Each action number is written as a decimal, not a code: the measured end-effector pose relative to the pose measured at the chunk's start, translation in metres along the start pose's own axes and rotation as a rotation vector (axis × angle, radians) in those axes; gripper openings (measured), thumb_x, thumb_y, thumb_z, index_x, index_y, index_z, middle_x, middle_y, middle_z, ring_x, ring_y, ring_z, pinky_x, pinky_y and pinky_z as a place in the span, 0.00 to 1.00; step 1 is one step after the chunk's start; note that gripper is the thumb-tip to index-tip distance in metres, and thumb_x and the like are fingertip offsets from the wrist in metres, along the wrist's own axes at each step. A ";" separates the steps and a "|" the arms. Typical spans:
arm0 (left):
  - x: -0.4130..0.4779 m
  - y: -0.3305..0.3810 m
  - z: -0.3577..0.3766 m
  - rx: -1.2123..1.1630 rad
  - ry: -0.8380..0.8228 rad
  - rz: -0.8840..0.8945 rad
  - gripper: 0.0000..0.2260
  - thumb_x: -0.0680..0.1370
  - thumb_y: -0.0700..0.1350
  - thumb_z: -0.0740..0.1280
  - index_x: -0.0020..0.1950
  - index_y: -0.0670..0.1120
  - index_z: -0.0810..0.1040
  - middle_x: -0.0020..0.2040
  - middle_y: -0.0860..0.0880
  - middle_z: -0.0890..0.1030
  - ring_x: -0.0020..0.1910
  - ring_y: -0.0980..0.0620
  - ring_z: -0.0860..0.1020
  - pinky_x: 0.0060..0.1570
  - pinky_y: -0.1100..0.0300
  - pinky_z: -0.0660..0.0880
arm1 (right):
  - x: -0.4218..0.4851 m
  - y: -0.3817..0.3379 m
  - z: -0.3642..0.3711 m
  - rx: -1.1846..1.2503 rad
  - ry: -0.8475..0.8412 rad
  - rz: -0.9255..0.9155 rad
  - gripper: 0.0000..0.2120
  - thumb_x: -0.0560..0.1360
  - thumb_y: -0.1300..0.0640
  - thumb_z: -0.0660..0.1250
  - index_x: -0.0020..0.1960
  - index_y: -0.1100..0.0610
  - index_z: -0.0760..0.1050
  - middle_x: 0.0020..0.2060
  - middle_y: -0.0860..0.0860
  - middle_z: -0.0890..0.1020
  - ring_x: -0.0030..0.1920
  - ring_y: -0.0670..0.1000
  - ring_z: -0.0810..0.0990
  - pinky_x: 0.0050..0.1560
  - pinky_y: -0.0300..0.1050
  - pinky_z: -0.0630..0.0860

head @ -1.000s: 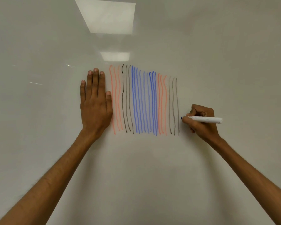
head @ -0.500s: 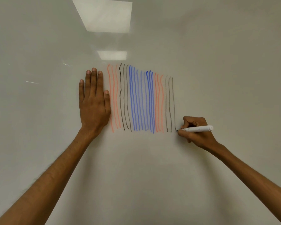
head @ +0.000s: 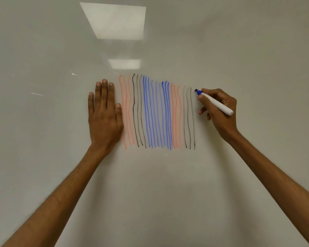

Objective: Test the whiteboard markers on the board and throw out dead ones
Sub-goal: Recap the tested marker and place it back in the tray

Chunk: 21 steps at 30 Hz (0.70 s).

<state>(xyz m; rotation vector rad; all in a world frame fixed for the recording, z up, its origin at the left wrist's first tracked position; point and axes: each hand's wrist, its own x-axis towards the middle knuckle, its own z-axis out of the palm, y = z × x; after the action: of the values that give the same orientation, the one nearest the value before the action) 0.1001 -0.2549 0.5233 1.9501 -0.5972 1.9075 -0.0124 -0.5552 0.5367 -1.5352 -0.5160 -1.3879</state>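
Observation:
A whiteboard point(head: 168, 184) fills the view. Across its middle runs a band of vertical test lines point(head: 157, 113) in orange, black and blue. My right hand point(head: 219, 113) grips an uncapped white marker point(head: 218, 103) with a blue tip; the tip is at the board just right of the top of the last grey line. No blue mark shows beside that line. My left hand point(head: 104, 114) presses flat on the board, fingers straight, just left of the first orange line.
Two ceiling lights reflect in the board, a large one point(head: 114, 20) at the top and a smaller one point(head: 124, 63) above the lines. Bare board lies to the right of and below the lines.
My right hand ran the marker down beside the last grey line to its bottom, then lifted back up to the top. My left hand stayed flat on the board.

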 end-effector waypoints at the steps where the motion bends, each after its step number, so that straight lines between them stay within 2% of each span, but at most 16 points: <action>1: 0.000 -0.001 0.000 0.002 0.001 0.001 0.25 0.85 0.47 0.49 0.81 0.40 0.51 0.81 0.42 0.53 0.81 0.46 0.49 0.79 0.46 0.46 | 0.001 0.001 0.001 0.003 0.007 0.009 0.09 0.78 0.59 0.70 0.54 0.64 0.80 0.51 0.53 0.85 0.34 0.57 0.83 0.29 0.37 0.73; 8: -0.001 0.000 0.001 -0.015 0.015 -0.002 0.25 0.85 0.47 0.49 0.81 0.40 0.52 0.81 0.42 0.53 0.81 0.46 0.50 0.79 0.47 0.46 | -0.011 0.012 -0.004 0.001 -0.020 0.037 0.07 0.77 0.60 0.70 0.52 0.63 0.80 0.54 0.52 0.84 0.32 0.58 0.83 0.28 0.40 0.75; 15: -0.001 0.000 0.001 -0.028 0.022 -0.006 0.25 0.85 0.47 0.49 0.81 0.40 0.52 0.81 0.42 0.53 0.81 0.46 0.50 0.79 0.47 0.46 | -0.049 0.025 -0.016 -0.002 -0.036 0.077 0.04 0.77 0.64 0.70 0.49 0.65 0.79 0.51 0.54 0.85 0.30 0.59 0.82 0.27 0.40 0.74; 21: -0.003 0.002 0.000 -0.069 0.042 -0.024 0.24 0.85 0.45 0.51 0.80 0.40 0.54 0.81 0.42 0.55 0.81 0.47 0.51 0.79 0.49 0.48 | -0.086 0.035 -0.026 -0.026 -0.053 0.138 0.01 0.76 0.65 0.70 0.47 0.64 0.79 0.50 0.52 0.86 0.28 0.59 0.81 0.25 0.43 0.74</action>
<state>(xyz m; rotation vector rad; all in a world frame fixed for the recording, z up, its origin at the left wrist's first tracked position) 0.0992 -0.2570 0.5201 1.8622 -0.6171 1.8834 -0.0197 -0.5687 0.4414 -1.6016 -0.4176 -1.2550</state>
